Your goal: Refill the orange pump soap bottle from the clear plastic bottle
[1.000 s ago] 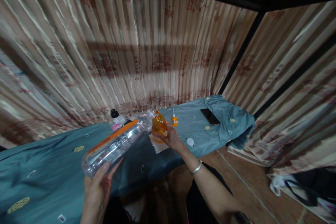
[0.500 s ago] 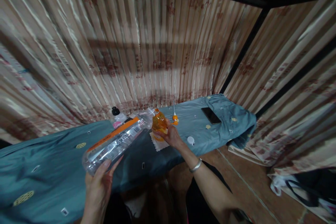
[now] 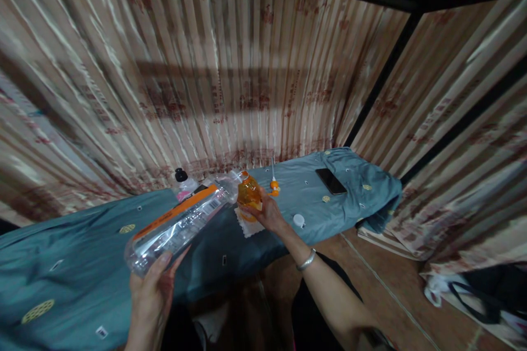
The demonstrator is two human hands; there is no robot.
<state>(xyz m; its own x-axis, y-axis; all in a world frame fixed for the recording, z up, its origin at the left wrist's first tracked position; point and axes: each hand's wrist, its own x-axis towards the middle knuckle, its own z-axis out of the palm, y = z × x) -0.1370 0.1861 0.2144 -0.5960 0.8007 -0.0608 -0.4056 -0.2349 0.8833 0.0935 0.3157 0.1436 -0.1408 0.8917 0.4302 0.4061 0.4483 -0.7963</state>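
My left hand (image 3: pixel 154 285) grips the lower end of a large clear plastic bottle (image 3: pixel 177 225) with an orange-edged label. The bottle lies tilted, its neck up and to the right. My right hand (image 3: pixel 265 209) holds a small orange bottle (image 3: pixel 248 189), whose opening is close against the clear bottle's mouth; whether they touch I cannot tell. Just behind my right hand lies an orange pump top (image 3: pixel 274 186) with a white tube. A white cap (image 3: pixel 298 220) rests on the teal cloth to the right. Under the orange bottle is a pale scalloped-edged sheet (image 3: pixel 250 227).
A teal patterned cloth (image 3: pixel 94 247) covers the long surface. On it lie a dark phone (image 3: pixel 331 181) at the right and a black-capped bottle (image 3: pixel 183 182) at the back. Striped curtains (image 3: pixel 230 77) hang behind, with a dark frame post (image 3: pixel 382 82) at right.
My left hand and the base of the clear bottle have shifted slightly left. The orange bottle stays almost in place, still beside the clear bottle's mouth.
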